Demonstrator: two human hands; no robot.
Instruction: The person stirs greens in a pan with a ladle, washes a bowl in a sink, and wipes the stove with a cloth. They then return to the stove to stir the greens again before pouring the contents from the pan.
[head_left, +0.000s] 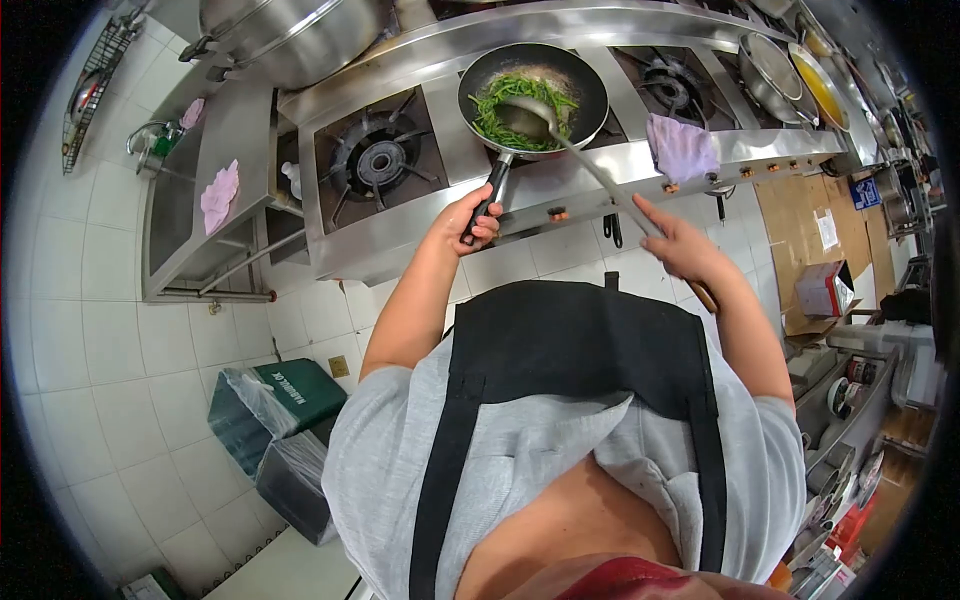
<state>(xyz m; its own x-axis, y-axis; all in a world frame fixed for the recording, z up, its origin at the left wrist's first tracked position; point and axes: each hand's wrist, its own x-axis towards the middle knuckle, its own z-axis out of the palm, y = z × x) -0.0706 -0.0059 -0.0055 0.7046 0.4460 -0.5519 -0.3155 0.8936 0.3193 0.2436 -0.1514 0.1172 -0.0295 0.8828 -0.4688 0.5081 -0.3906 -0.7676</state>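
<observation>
My left hand (468, 218) is wrapped round the black handle of a frying pan (588, 85), which sits over a burner of the steel stove. In the pan lie chopped green vegetables (490, 112), with some light bubbling liquid at the far side. A long-handled metal ladle (600, 178) slants from the pan to my right hand (682, 240), whose fingers close on its handle, with the index finger stretched along it. The ladle's bowl rests among the greens, and its wooden handle end shows below my right hand.
Gas burners (380, 160) flank the pan on both sides. A purple cloth (682, 148) hangs over the stove's front edge. At the upper left stands a large steel pot (290, 40); metal bowls (775, 75) sit at the right. A green bin (290, 392) stands at the lower left.
</observation>
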